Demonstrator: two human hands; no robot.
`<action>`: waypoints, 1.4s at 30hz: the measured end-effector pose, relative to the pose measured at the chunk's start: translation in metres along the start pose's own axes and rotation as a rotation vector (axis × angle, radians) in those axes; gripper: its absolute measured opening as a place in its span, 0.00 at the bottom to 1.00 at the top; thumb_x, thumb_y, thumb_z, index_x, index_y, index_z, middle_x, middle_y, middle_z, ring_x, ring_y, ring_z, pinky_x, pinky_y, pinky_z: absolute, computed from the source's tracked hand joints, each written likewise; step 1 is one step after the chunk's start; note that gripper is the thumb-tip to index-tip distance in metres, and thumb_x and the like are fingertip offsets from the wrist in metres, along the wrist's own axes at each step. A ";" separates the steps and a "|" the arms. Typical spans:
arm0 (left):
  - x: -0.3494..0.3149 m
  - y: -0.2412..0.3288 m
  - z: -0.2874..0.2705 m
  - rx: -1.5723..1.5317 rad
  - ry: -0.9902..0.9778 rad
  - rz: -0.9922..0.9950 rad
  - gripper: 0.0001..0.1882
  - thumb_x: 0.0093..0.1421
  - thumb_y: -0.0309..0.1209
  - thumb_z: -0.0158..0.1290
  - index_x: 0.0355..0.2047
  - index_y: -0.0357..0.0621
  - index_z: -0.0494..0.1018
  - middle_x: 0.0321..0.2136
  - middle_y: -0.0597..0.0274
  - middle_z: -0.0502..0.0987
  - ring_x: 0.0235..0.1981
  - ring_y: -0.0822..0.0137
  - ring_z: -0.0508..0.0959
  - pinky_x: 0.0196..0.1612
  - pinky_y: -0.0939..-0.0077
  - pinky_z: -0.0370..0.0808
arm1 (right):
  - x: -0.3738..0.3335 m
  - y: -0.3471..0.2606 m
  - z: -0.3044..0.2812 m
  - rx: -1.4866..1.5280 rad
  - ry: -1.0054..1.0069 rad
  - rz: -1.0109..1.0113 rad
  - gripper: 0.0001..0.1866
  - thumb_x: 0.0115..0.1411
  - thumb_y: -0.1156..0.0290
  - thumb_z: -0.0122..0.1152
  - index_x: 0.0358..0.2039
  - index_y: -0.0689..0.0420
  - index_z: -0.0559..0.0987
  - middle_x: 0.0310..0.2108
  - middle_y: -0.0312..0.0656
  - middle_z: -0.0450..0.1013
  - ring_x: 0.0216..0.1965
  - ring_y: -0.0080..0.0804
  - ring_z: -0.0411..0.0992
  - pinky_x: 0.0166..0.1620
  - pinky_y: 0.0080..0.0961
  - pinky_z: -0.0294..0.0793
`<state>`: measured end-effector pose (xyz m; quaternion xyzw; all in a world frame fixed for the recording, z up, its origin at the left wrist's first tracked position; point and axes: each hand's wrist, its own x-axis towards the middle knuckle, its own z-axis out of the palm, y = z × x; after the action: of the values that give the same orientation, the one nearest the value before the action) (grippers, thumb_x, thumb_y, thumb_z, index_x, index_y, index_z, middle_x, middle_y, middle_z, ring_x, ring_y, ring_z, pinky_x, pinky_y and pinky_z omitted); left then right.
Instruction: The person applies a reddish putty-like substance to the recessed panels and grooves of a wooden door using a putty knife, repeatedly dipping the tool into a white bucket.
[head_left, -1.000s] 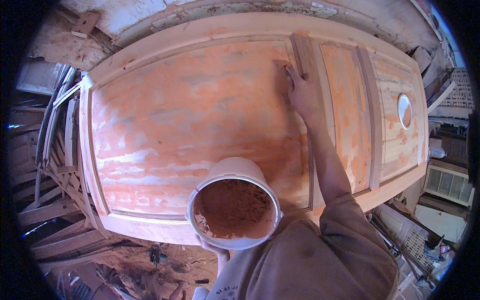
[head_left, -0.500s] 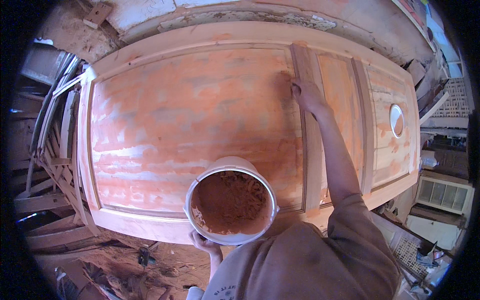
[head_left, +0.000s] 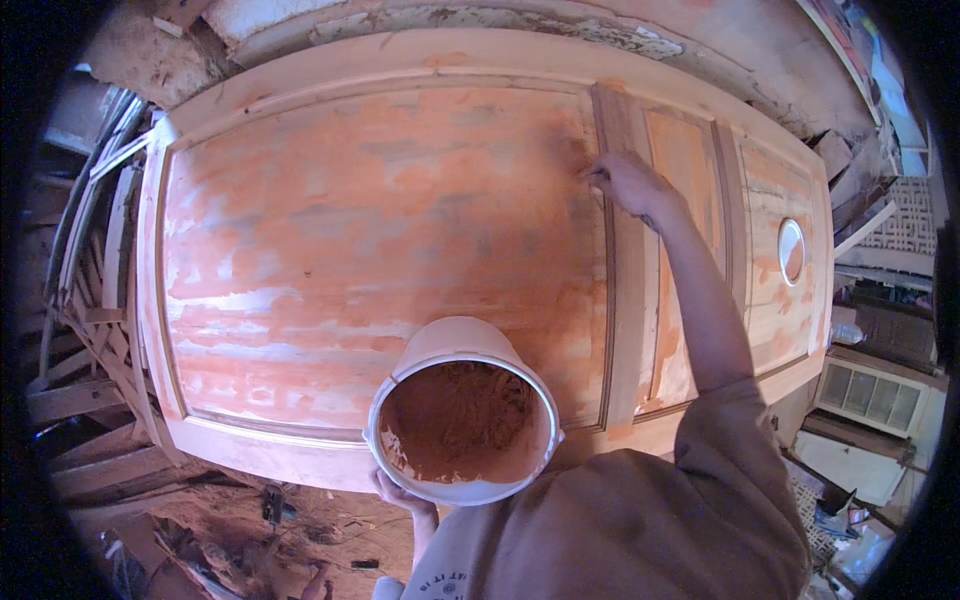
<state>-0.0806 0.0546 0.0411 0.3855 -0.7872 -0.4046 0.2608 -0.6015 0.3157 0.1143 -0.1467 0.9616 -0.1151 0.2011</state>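
**Location Type: Woodworking Shop**

We classify this site as a workshop by the following indicators: a framed wooden panel (head_left: pixel 480 240) bearing orange smears (head_left: pixel 370 312); timber (head_left: pixel 110 473) piled at left; reddish debris (head_left: pixel 345 520) scattered underfoot; a paned sash (head_left: pixel 868 393) among clutter (head_left: pixel 850 525) at right.

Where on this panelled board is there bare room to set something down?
The broadest free patch is the large panel, left of the right hand and above the bucket, though smeared orange. Smaller: the end panel, below the white-rimmed disc. Crowded: around the bucket and left hand, and among wood strips left of the board.
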 end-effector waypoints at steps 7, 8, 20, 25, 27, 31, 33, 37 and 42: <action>-0.020 -0.043 -0.011 0.157 -0.071 -0.062 0.19 0.61 0.39 0.56 0.47 0.39 0.75 0.38 0.57 0.73 0.42 0.57 0.73 0.43 0.60 0.71 | -0.004 0.004 0.024 0.257 0.275 0.137 0.16 0.64 0.67 0.59 0.46 0.65 0.74 0.37 0.60 0.77 0.42 0.55 0.77 0.45 0.47 0.75; -0.019 -0.042 -0.009 0.158 -0.067 -0.058 0.19 0.61 0.39 0.56 0.47 0.39 0.75 0.38 0.57 0.73 0.42 0.57 0.73 0.43 0.60 0.71 | -0.001 0.005 0.031 0.259 0.276 0.138 0.16 0.64 0.67 0.59 0.46 0.65 0.74 0.37 0.60 0.77 0.42 0.55 0.77 0.45 0.47 0.75; -0.006 -0.029 0.001 0.175 -0.090 0.015 0.19 0.62 0.39 0.56 0.47 0.39 0.75 0.38 0.57 0.73 0.42 0.57 0.72 0.43 0.60 0.70 | 0.037 -0.006 0.049 0.251 0.363 0.206 0.11 0.66 0.68 0.52 0.44 0.57 0.79 0.36 0.60 0.77 0.38 0.59 0.77 0.42 0.51 0.74; -0.002 -0.028 0.001 0.175 -0.080 0.033 0.19 0.62 0.39 0.55 0.47 0.39 0.75 0.38 0.57 0.73 0.42 0.57 0.72 0.43 0.60 0.70 | 0.013 -0.005 0.052 0.091 0.381 0.060 0.11 0.66 0.68 0.52 0.41 0.59 0.80 0.34 0.58 0.78 0.33 0.56 0.78 0.37 0.49 0.75; -0.002 -0.027 -0.001 0.174 -0.074 0.032 0.19 0.62 0.39 0.55 0.48 0.39 0.75 0.38 0.57 0.73 0.42 0.57 0.72 0.43 0.60 0.70 | 0.001 0.008 0.044 0.117 0.398 -0.090 0.12 0.67 0.67 0.52 0.43 0.59 0.79 0.34 0.54 0.79 0.30 0.50 0.78 0.35 0.45 0.75; 0.002 -0.023 0.002 0.166 -0.073 0.040 0.19 0.62 0.39 0.55 0.48 0.39 0.75 0.38 0.57 0.73 0.42 0.57 0.72 0.43 0.60 0.70 | -0.007 0.010 0.013 0.801 0.206 0.196 0.14 0.71 0.66 0.49 0.51 0.59 0.74 0.33 0.46 0.79 0.24 0.34 0.76 0.28 0.31 0.74; 0.000 -0.021 0.001 0.173 -0.068 0.042 0.19 0.62 0.39 0.55 0.48 0.39 0.75 0.38 0.57 0.73 0.42 0.57 0.72 0.43 0.60 0.70 | 0.010 0.014 0.018 0.784 0.195 0.245 0.14 0.71 0.66 0.48 0.53 0.57 0.72 0.32 0.47 0.78 0.23 0.31 0.75 0.27 0.28 0.73; 0.001 -0.022 0.002 0.164 -0.075 0.039 0.19 0.62 0.39 0.55 0.48 0.39 0.75 0.38 0.57 0.73 0.42 0.57 0.72 0.43 0.60 0.70 | 0.064 0.047 0.072 0.358 0.535 0.094 0.16 0.72 0.66 0.46 0.58 0.56 0.68 0.31 0.49 0.77 0.24 0.36 0.76 0.29 0.31 0.75; -0.004 -0.028 -0.006 0.184 -0.084 0.023 0.19 0.63 0.39 0.55 0.48 0.39 0.75 0.38 0.57 0.73 0.42 0.57 0.72 0.42 0.60 0.70 | 0.072 0.038 0.086 0.230 0.558 -0.052 0.21 0.69 0.71 0.43 0.62 0.53 0.67 0.34 0.58 0.78 0.34 0.57 0.78 0.40 0.50 0.76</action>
<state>-0.0632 0.0447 0.0206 0.3815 -0.8356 -0.3433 0.1958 -0.6369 0.3138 0.0014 -0.1101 0.9564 -0.2640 -0.0587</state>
